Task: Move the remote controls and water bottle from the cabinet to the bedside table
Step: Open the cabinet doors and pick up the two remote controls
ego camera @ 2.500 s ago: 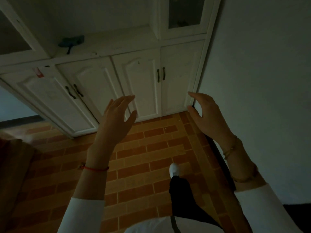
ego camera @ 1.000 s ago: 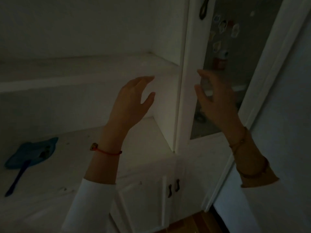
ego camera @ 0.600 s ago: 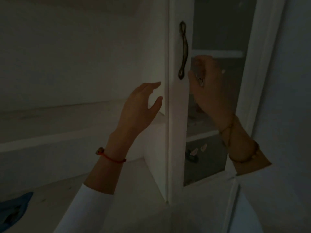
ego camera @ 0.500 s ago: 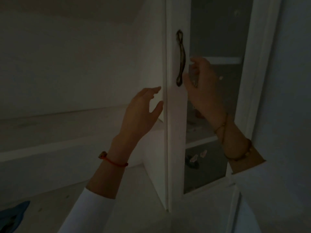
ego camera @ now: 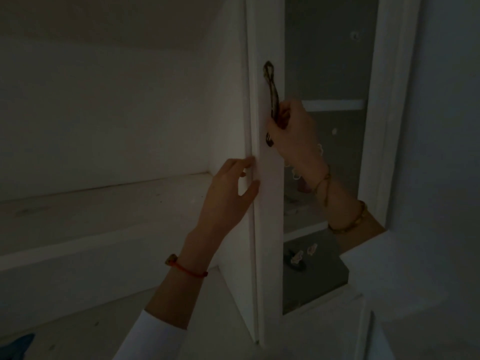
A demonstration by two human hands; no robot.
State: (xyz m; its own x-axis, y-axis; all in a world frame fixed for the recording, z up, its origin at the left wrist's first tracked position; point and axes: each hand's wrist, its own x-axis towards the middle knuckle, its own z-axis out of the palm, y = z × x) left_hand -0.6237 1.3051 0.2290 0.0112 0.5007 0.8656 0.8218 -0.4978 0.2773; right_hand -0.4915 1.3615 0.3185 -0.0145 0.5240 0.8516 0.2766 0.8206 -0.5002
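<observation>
right hand (ego camera: 293, 133) is curled round the dark metal handle (ego camera: 272, 94) of the glass cabinet door (ego camera: 270, 229); left hand (ego camera: 228, 196), at its 8 o'clock, rests straight fingers on the door's edge. remotes and bottle not identifiable behind the dim glass. recommend a steady pull toward 6 o'clock, left hand guiding the edge.

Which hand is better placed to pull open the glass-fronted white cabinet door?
The right hand: its fingers already curl around the dark metal door handle. The left hand only rests with straight fingers against the edge of the glass-fronted white cabinet door, gripping nothing.
</observation>
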